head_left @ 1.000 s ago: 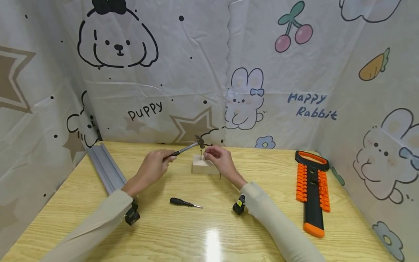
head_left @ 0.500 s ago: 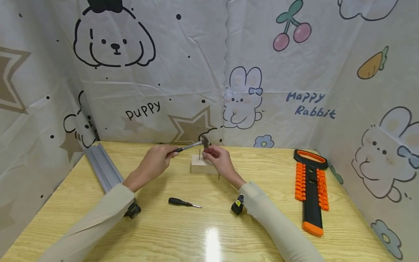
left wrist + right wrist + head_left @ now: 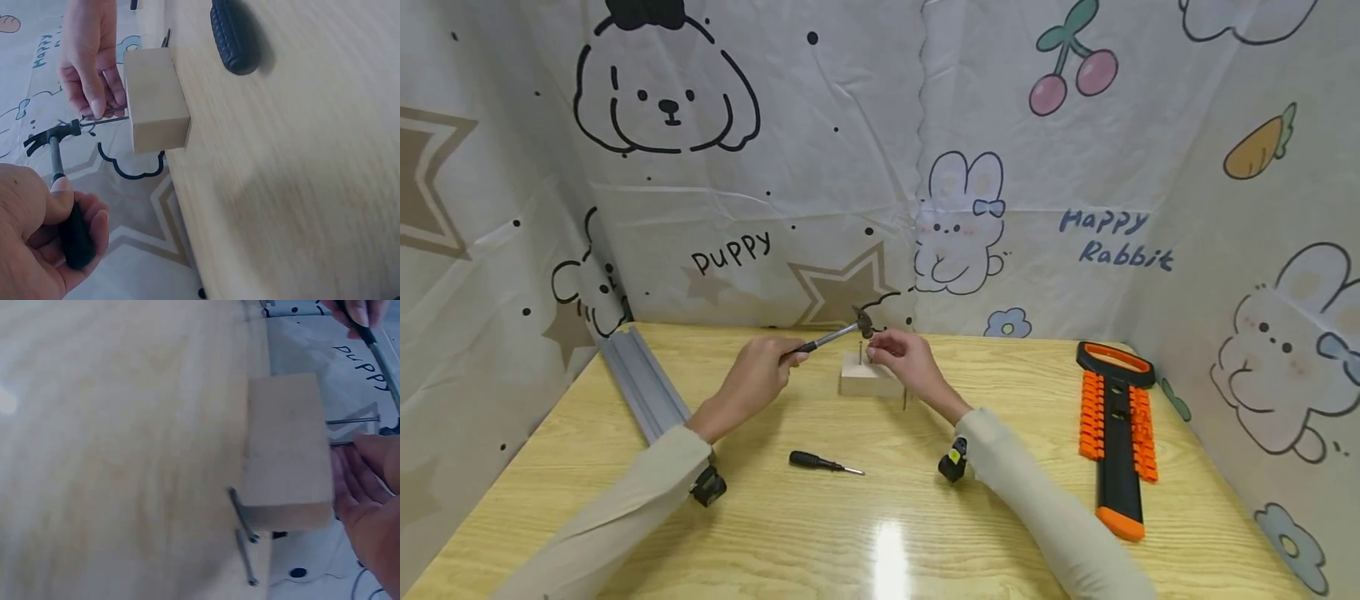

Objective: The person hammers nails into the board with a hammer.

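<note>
Our left hand (image 3: 758,371) grips the hammer (image 3: 56,156) by its handle (image 3: 76,240); our right hand (image 3: 906,358) pinches a nail (image 3: 341,444). We judge the hammer stiff, head-heavy.

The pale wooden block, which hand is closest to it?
The right hand. It is just above the pale wooden block, pinching a thin metal nail. The left hand is farther off, to the block's left, gripping a black-handled metal hammer.
</note>
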Available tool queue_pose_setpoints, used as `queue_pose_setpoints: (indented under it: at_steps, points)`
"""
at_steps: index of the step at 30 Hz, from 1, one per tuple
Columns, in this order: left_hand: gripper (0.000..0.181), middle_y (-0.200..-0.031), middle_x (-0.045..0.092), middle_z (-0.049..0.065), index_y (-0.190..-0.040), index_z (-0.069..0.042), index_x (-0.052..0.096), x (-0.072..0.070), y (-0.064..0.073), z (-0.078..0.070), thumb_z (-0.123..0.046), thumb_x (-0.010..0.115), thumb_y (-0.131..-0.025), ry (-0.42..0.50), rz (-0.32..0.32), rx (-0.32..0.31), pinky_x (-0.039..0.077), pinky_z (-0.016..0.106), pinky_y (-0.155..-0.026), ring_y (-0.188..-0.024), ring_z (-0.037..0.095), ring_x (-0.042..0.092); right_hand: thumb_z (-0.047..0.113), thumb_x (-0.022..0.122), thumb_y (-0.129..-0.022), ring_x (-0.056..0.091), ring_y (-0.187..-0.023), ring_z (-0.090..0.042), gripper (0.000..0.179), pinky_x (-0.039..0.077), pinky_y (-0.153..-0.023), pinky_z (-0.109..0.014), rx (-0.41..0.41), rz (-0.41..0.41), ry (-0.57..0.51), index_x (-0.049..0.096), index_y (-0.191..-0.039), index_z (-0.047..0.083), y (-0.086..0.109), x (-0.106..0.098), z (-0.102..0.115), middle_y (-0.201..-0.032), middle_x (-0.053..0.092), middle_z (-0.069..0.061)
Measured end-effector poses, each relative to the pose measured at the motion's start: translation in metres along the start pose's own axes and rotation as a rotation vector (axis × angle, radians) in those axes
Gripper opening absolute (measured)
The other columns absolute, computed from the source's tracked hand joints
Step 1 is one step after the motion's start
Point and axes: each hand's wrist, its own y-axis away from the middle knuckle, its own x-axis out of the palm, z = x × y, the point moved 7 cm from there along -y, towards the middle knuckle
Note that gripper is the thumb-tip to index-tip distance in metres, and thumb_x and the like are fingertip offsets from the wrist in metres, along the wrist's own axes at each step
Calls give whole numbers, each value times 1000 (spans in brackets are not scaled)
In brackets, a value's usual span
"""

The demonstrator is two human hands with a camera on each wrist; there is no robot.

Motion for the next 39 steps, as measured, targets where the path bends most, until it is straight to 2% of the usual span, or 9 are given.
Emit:
queue_pose_setpoints:
  at_steps: [3,7,14,21,26,29,33,36,39]
  points:
    - [16,-89,76,15,-111,6,77,-4,6,4,-3,68,-101,58,5,-40,45,27,-56,-63,13,57,7,71,-101,73,-103,-30,19,59,-89,-32,-10,38,80,71,-117,-3,-2,-1,8,-112,75,-18]
    - [17,-87,75,15,-112,6,76,-8,11,10,-4,65,-103,123,1,-73,43,24,-52,-61,10,56,10,68,-103,70,-105,-27,21,58,-93,-38,-39,45,184,68,-121,-2,-1,-8,20,-114,72,-16]
    - [15,-85,74,13,-110,6,76,-2,8,8,-3,66,-102,173,-7,-63,46,23,-52,-61,9,59,10,68,-103,66,-91,-23,8,57,-84,-41,1,39,402,69,-103,1,11,-39,16,-99,70,-11]
    - [15,-85,74,12,-110,5,76,-2,8,4,-4,66,-103,162,-12,-48,43,24,-51,-60,9,57,8,70,-101,66,-82,-23,11,56,-76,-40,138,72,541,69,-92,1,22,-50,-7,-90,72,-11]
    - [14,-86,75,15,-108,5,77,-2,8,5,-3,66,-102,145,-24,-47,44,24,-52,-61,10,59,16,74,-100,58,-65,-15,18,49,-63,-29,284,113,592,72,-88,3,24,-51,-23,-77,68,-6]
    - [14,-86,75,15,-108,5,77,2,8,5,-2,67,-102,144,-26,-44,46,25,-54,-63,11,61,21,74,-100,55,-51,-13,28,46,-52,-25,386,165,572,72,-81,1,25,-50,-34,-64,65,-7]
    - [16,-87,75,14,-111,6,76,8,6,4,-2,66,-103,153,-4,-42,46,25,-55,-65,11,61,16,73,-100,61,-43,-15,34,55,-48,-28,495,217,521,71,-72,-2,24,-50,-43,-57,64,-10]
    - [15,-87,74,13,-110,5,76,10,6,3,-3,65,-103,150,-1,-44,46,25,-55,-65,11,60,7,71,-98,62,-42,-17,32,58,-49,-31,539,248,519,71,-67,-3,23,-48,-44,-55,64,-10]
    - [15,-86,74,12,-110,5,76,9,7,2,-2,65,-103,141,-12,-42,46,25,-55,-65,11,61,4,71,-94,60,-41,-17,33,56,-47,-30,551,276,539,66,-62,-1,22,-46,-43,-51,60,-8]
